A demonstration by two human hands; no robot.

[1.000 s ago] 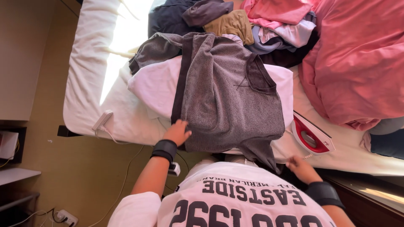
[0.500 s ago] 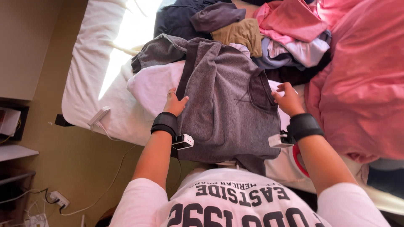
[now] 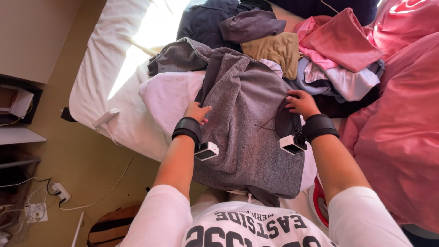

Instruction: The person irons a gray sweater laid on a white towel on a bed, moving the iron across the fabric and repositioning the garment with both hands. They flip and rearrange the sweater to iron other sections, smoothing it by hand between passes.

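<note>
Grey knit garment [image 3: 249,128] lies spread over a white pad [image 3: 167,98] at the bed's near edge, hem hanging toward the person. Left hand [image 3: 196,111] rests flat on its left edge, fingers loosely together; right hand [image 3: 301,102] presses the right side, fingers curled onto the cloth (both wrists carry black bands). Heap of mixed clothes [image 3: 320,59] just beyond, pink blanket [image 3: 402,119] to the right

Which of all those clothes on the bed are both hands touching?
The grey garment spread flat nearest the person: the left hand and right hand rest on its edges. The other clothes lie crumpled beyond.
</note>
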